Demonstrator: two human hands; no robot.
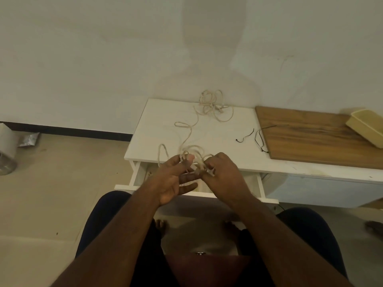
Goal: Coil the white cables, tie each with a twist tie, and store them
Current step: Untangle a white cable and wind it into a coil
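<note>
Over the open drawer (137, 176), at the near edge of the white cabinet top (217, 129), both hands work one white cable (187, 139). Left hand (175, 180) is palm-up, fingers mostly straight and spread; loops of the cable hang round its fingertips near the thumb. Right hand (222, 174) is curled, knuckles up, pinching the loops at its fingertips. The hands are almost touching, with the small coil between them.

Key relation: the free run of this cable lies on the far side of the hands. It leaves the coil, snakes away across the top, and ends in the tangled heap (212, 104) by the wall. Long axis runs near-to-far, slightly right. One slack loop droops off the near-left edge by the left hand. My read: slack has to be drawn toward the person. Left hand sits nearer that run; right hand looks like the one holding the coil.

Twist ties lie to the right of the hands, right hand nearer.

Count:
- cables: one strand traced for sure; can't tell if the far heap holds a second
- dark twist ties (245, 136): two, one overlapping the wooden board (310, 139)
- yellow tray (364, 129): one, far right on the board
- drawer: one, open

Coiling is at an early stage, nothing tied yet.
</note>
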